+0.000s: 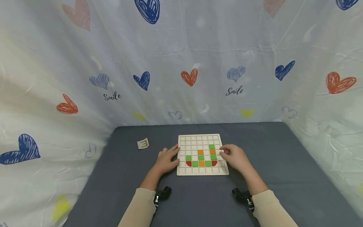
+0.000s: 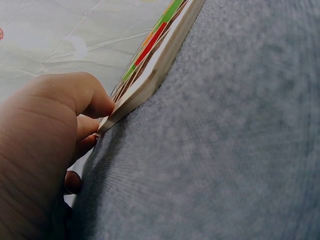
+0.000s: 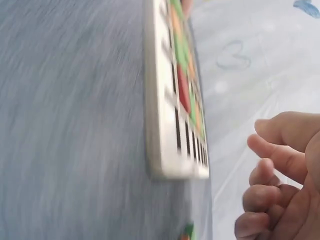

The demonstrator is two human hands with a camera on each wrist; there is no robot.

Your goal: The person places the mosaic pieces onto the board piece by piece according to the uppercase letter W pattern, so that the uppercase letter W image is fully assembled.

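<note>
A pale wooden grid board (image 1: 202, 171) lies flat on the dark grey cloth, bearing several green tiles (image 1: 195, 164), several orange tiles (image 1: 200, 152) and two red rounded corner tiles (image 1: 188, 163). My left hand (image 1: 165, 160) touches the board's left edge with extended fingertips and thumb. In the left wrist view the thumb (image 2: 92, 95) meets the board's edge. My right hand (image 1: 236, 158) hovers by the board's right edge. Its thumb and index finger are apart, the other fingers loosely bent, and I see nothing between them in the right wrist view.
A small printed card (image 1: 143, 143) lies on the cloth left of the board's far corner. Low in the right wrist view a small green and orange object (image 3: 188, 232) partly shows. A hanging curtain (image 1: 170, 56) with printed hearts surrounds the table's back and sides.
</note>
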